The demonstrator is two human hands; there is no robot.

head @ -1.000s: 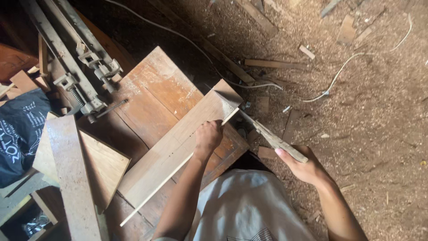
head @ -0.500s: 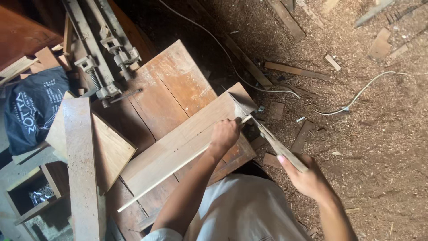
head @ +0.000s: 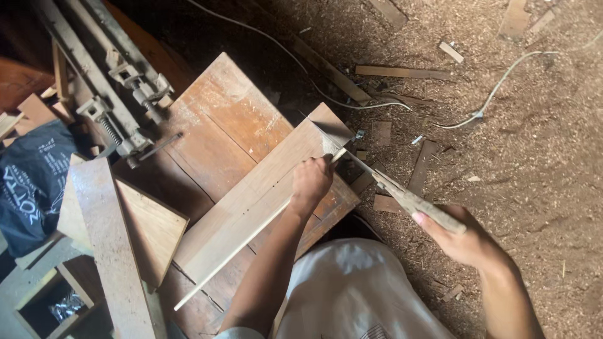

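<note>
Thin strip (head: 251,245) pinned on plank (head: 251,201) by clenched left hand (head: 311,182); right hand (head: 468,242) grips saw (head: 402,196)

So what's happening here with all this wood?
A person crouches over a long pale board lying across a darker wooden panel. The left hand presses a thin strip along the board's edge. The right hand holds a hammer by its handle, head near the board's far end. Sawdust and offcuts cover the floor.

A crumpled black bag (head: 28,182) with white lettering lies at the left edge — beside wooden offcuts (head: 147,226).
</note>
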